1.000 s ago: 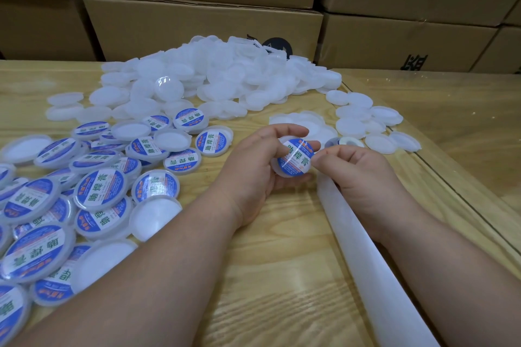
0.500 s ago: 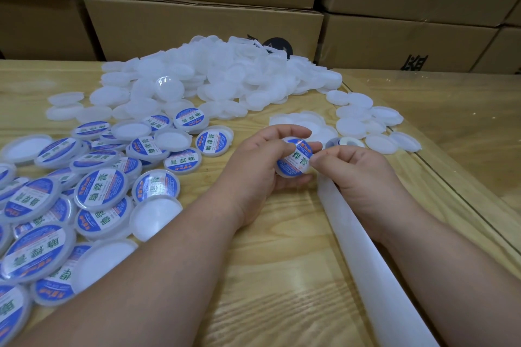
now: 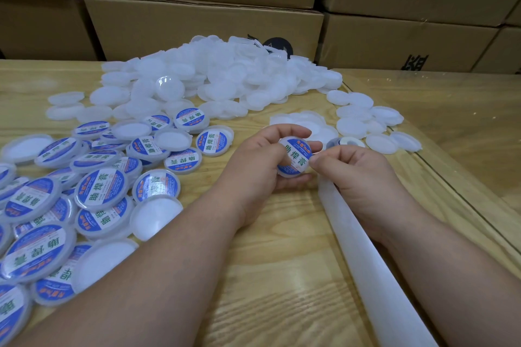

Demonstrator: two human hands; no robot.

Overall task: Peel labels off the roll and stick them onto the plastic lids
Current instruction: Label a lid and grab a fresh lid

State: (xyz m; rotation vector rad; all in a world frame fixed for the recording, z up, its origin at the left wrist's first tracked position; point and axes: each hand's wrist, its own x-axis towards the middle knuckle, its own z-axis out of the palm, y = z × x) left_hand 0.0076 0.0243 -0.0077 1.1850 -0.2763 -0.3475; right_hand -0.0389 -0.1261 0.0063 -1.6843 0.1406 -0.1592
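My left hand [image 3: 260, 166] grips a round white plastic lid [image 3: 294, 157] with a blue and white label on its face, held above the table centre. My right hand [image 3: 355, 175] has its fingers curled and its thumb tip presses the lid's right edge. The label roll [image 3: 348, 143] sits just beyond my right hand, mostly hidden by it. A white strip of backing paper [image 3: 375, 270] runs from under my right hand toward the near edge. A heap of blank white lids [image 3: 225, 76] lies at the back. Labelled lids [image 3: 101, 191] are spread at the left.
The wooden table [image 3: 267, 276] has a raised seam to a second tabletop at the right [image 3: 465, 149]. A few blank lids [image 3: 366, 118] lie right of centre. Stacked cardboard boxes [image 3: 203, 22] wall off the far side.
The lid has turned in my fingers, so its label now faces the camera more squarely. Both hands stay in nearly the same place.
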